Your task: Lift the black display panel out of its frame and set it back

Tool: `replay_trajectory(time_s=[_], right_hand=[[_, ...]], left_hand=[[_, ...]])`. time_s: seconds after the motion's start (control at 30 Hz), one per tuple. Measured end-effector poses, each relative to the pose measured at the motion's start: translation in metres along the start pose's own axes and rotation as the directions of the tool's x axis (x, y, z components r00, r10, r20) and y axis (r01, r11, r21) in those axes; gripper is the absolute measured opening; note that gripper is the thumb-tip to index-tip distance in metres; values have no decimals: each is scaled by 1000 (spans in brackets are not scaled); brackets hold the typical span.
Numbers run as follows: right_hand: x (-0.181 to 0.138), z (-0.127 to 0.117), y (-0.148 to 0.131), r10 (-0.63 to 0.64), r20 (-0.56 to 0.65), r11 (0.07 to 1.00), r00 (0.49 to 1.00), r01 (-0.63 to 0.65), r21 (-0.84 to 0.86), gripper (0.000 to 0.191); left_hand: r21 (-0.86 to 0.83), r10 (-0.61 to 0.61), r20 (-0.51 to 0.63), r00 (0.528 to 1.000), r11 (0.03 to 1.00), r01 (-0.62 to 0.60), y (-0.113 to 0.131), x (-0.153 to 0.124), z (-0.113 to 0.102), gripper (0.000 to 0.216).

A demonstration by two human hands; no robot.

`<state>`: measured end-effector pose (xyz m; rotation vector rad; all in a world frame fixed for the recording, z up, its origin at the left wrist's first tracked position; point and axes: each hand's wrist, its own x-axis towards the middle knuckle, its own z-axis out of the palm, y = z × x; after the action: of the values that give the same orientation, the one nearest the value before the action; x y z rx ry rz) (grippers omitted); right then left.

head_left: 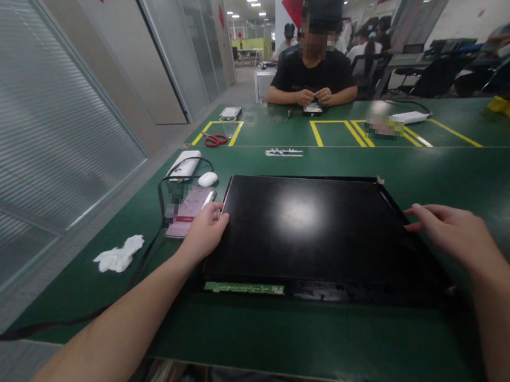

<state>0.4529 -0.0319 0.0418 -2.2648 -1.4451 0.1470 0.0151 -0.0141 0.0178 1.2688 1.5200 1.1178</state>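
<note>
Centrally on green table (267, 338): large flat black glossy panel (319, 231), lying flat, ceiling light mirrored in its face. Narrow green circuit strip (245, 288) showing along near edge. Left hand (205, 231) at panel's left edge, fingers curled, closed on that edge. Right hand (451, 233) spread wide, fingers stretched out flat, resting on panel's right edge, gripping nothing. Just left of left hand: pink smartphone (189, 211), face up, touching the hand or just beside it, cannot tell which. Beyond it, small white mouse (207, 179) and white rectangular box (185, 164), thin black cable (158, 205) looping from box towards near table edge. Crumpled white cloth (118, 255) near left table edge. Red-handled scissors (216, 141) farther off. Across table, seated person in black shirt (315, 76), both hands together over small dark device (313, 108).
</note>
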Motion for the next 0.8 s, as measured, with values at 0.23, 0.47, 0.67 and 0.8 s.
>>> replay_trajectory(time_s=[0.23,0.47,0.67,0.8], right_hand=[[5,2,6,5,13,1000,1000,-5,-22,38],[5,2,6,13,30,999,999,-12,-33,36],[2,1,4,25,46,1000,999,-24,-13,37],[2,0,4,31,47,999,998,-30,-20,36]], left_hand=[[36,21,25,999,999,-22,-5,2,-1,25],[-87,-85,40,996,992,88,1,0,-2,29],[-194,-129,56,990,971,138,5,-1,-1,34],[-211,-124,64,990,968,134,3,1,-2,40]])
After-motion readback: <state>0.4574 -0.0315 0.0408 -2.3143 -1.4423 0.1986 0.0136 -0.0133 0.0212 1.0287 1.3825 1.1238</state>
